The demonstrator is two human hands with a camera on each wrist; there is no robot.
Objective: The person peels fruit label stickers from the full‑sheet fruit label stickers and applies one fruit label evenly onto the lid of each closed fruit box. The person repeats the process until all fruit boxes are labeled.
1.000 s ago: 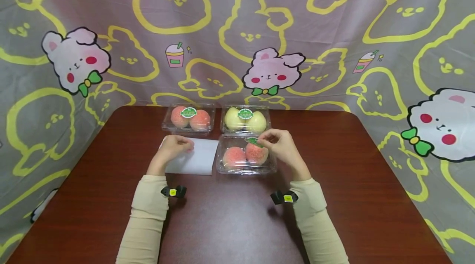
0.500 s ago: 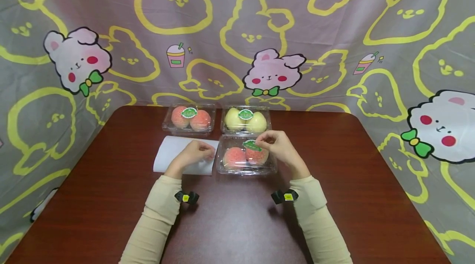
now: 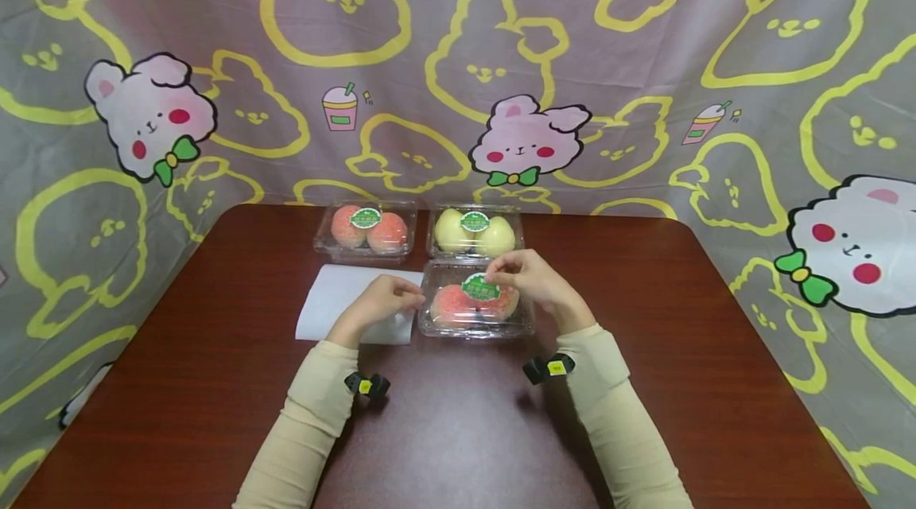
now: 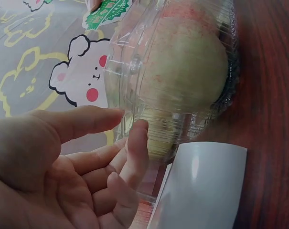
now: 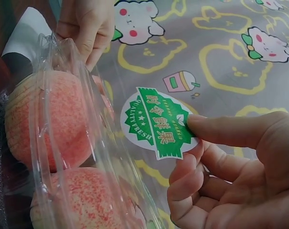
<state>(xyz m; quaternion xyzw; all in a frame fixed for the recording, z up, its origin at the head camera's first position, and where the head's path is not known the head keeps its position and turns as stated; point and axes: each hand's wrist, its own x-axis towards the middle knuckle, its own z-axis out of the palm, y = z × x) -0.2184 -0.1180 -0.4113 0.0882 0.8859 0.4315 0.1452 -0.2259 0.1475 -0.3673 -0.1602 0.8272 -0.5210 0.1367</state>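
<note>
My right hand [image 3: 540, 285] pinches a round green-and-white label sticker [image 5: 156, 125] by its edge, between thumb and fingers. The sticker is held above the lid of the near clear plastic fruit box [image 3: 441, 277], apart from it in the right wrist view. Inside that box lie two pink-red peaches [image 5: 51, 117]. My left hand [image 3: 375, 304] is at the box's left side, over the right part of a white paper sheet [image 3: 324, 302]. Its thumb and fingers are loosely bent and hold nothing. Whether the fingertips touch the box, I cannot tell.
Behind stand two more clear boxes with green labels on their lids: one with peaches [image 3: 348, 228] at left, one with yellow-green fruit [image 3: 494, 237] at right. A patterned cloth [image 3: 401, 32] hangs behind the brown table [image 3: 701, 350]. The white sheet's left end curls up.
My left hand has let go of the white sheet and moved right to the box's edge. The sticker has shifted left and now faces upward over the lid's middle.
</note>
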